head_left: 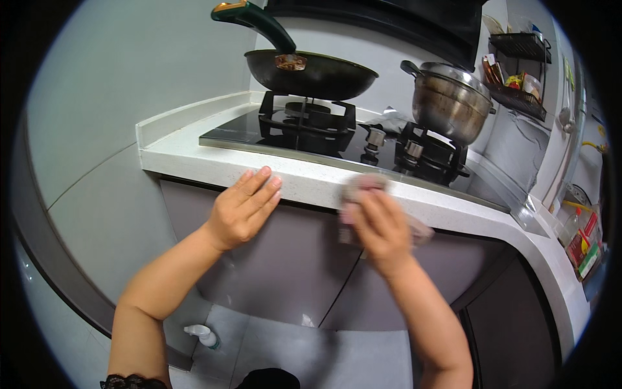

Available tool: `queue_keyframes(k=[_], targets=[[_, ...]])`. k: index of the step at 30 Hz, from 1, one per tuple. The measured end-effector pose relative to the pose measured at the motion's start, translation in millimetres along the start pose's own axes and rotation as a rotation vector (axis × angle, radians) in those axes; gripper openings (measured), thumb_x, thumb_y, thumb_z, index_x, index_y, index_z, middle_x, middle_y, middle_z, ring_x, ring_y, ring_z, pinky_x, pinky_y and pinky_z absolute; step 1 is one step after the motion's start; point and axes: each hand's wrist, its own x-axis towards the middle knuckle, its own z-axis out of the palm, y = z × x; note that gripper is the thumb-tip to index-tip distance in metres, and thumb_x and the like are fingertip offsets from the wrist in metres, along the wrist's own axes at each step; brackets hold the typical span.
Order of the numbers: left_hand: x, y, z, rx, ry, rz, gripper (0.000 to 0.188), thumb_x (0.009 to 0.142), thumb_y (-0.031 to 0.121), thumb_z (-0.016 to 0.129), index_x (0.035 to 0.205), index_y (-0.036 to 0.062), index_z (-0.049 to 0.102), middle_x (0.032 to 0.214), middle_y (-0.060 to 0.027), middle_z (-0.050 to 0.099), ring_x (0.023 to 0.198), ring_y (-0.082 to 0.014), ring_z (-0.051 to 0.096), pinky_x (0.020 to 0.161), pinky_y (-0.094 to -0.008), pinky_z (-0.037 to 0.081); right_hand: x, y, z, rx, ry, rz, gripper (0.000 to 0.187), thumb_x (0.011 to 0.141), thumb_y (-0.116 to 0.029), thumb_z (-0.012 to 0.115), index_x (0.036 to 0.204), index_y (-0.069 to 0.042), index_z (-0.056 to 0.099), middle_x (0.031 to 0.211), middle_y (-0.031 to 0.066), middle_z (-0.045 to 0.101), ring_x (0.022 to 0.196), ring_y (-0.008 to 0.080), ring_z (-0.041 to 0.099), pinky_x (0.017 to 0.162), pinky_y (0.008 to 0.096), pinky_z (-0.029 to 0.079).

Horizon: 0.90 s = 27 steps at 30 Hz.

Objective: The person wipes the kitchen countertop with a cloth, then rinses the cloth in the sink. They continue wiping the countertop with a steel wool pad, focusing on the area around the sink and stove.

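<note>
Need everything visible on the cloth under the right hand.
The pinkish-grey, soft-looking fabric cloth is bunched and motion-blurred, so any pattern is unclear. The bare right hand holds it against the front edge of the white speckled countertop. Loose folds hang on both sides of the hand, before the grey cabinet front; contact there can't be told.

left sleeve (133,382): black, short, lacy, scalloped | forearms (172,275): both bare

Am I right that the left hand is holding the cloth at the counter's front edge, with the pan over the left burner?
Not the left hand: the head view shows the right hand holding the cloth at the counter's front edge, with the pan over the left burner.
</note>
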Motion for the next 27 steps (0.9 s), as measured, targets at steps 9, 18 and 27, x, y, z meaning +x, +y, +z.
queue_keyframes(k=[9,18,27], targets=[[-39,-41,-32,0.116,-0.049,-0.07,0.016,0.082,0.007,0.061,0.095,0.0019,0.07,0.112,-0.0115,0.07,0.112,-0.0281,0.065,0.097,-0.0444,0.049,36,-9,9,0.053,-0.232,-0.251,0.033,0.085,-0.014,0.063,0.116,-0.003,0.065,0.13,0.0151,0.06,0.126,0.0339,0.054,0.107,0.0454,0.041],[-75,-63,-47,0.143,-0.005,-0.247,0.012,0.082,0.002,0.068,0.094,0.003,0.07,0.106,-0.0109,0.072,0.107,-0.0276,0.067,0.1,-0.0455,0.046,10,18,-24,-0.073,-0.334,-0.302,0.026,0.085,-0.016,0.065,0.109,-0.005,0.07,0.121,0.0151,0.064,0.118,0.0344,0.058,0.101,0.0474,0.047],[-97,-49,-50,0.225,0.107,-0.657,0.022,0.085,-0.002,0.064,0.107,0.0002,0.068,0.115,-0.016,0.069,0.111,-0.0315,0.065,0.1,-0.0469,0.045,144,-111,118,0.163,-0.162,-0.368,0.036,0.092,-0.019,0.058,0.119,0.003,0.063,0.133,0.0145,0.058,0.13,0.03,0.049,0.11,0.0424,0.037]])
